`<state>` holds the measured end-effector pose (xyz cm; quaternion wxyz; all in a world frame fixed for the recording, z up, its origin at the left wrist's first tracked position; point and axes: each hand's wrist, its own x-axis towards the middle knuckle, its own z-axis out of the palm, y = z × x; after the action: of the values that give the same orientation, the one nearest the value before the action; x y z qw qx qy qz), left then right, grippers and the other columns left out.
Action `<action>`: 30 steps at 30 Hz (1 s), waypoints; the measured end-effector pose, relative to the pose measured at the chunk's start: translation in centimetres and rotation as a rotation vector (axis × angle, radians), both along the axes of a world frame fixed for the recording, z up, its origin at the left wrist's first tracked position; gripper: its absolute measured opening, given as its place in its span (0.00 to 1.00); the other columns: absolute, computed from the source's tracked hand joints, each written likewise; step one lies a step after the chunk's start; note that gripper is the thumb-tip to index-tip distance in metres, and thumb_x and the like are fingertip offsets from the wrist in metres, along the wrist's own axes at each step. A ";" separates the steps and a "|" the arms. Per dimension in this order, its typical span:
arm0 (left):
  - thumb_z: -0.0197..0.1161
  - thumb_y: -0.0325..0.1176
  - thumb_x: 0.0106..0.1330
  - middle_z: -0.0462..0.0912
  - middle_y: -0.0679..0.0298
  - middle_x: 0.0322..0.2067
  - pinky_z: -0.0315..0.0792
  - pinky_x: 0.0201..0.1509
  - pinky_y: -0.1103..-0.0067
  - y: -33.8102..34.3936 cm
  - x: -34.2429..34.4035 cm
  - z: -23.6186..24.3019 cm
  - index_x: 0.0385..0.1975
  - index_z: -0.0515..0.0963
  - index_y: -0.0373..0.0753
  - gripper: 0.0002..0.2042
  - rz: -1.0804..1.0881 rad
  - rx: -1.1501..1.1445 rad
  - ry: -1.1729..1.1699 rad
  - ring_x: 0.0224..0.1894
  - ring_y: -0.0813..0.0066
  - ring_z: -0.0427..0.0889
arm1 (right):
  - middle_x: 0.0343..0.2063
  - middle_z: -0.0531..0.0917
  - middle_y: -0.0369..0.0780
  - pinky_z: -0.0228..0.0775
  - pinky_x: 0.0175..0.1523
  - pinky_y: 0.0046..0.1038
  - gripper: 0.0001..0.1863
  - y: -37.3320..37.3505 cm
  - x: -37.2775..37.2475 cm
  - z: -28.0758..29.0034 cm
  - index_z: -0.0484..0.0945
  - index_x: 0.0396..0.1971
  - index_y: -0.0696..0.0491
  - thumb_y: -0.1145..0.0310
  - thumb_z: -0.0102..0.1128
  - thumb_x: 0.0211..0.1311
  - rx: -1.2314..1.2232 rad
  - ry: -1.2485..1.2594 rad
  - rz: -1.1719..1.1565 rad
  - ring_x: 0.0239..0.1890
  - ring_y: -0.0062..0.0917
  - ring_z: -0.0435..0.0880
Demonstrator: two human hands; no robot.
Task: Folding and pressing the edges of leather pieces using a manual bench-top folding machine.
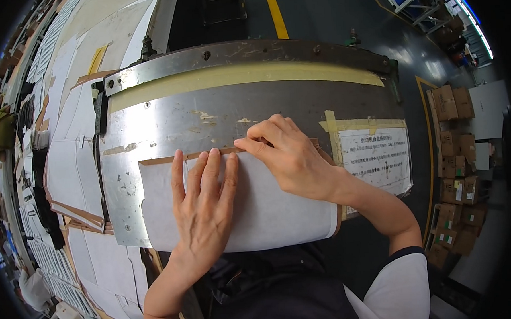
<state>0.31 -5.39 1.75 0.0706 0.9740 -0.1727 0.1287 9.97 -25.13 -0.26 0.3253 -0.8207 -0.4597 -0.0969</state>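
Observation:
A white-faced sheet point(269, 216) with a brown edge lies on a worn metal plate point(168, 117); its near side curves down over the plate's front edge. My left hand point(203, 201) rests flat on the sheet, fingers stretched toward the brown far edge. At that edge, just right of the left fingertips, my right hand point(292, 158) is closed, with thumb and forefinger pinching the brown strip. The right hand hides part of the far edge beneath it.
A metal bar point(251, 50) crosses the plate's far side, with yellow tape point(252, 80) along it. A printed notice point(375, 157) is taped at right. White sheets point(76, 167) are stacked at left. Cardboard boxes point(454, 151) stand beyond the floor line at right.

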 end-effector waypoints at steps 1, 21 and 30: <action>0.63 0.23 0.60 0.78 0.49 0.58 0.59 0.78 0.45 0.0 -0.1 -0.1 0.61 0.78 0.33 0.26 0.001 0.001 -0.001 0.62 0.56 0.79 | 0.42 0.79 0.42 0.73 0.50 0.35 0.20 0.0 -0.1 0.0 0.84 0.50 0.61 0.83 0.64 0.54 0.001 -0.001 0.001 0.43 0.36 0.78; 0.60 0.19 0.61 0.80 0.53 0.57 0.62 0.77 0.53 1.4 -0.6 -1.5 0.58 0.79 0.33 0.22 0.071 -0.152 -0.084 0.62 0.55 0.80 | 0.45 0.79 0.43 0.71 0.54 0.34 0.19 1.7 -1.0 -0.1 0.81 0.49 0.64 0.75 0.61 0.57 -0.177 -0.380 0.045 0.50 0.34 0.77; 0.60 0.22 0.69 0.82 0.57 0.53 0.63 0.75 0.54 4.9 -2.0 -1.3 0.63 0.78 0.40 0.21 0.175 -0.097 -0.161 0.57 0.58 0.80 | 0.43 0.78 0.44 0.71 0.55 0.35 0.17 3.1 -1.1 -0.3 0.80 0.45 0.63 0.76 0.63 0.53 -0.101 -0.360 0.019 0.49 0.36 0.77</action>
<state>-1.70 -0.48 0.42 0.0919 0.9673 -0.0860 0.2200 8.89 -22.00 -0.59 0.1969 -0.8011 -0.5223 -0.2161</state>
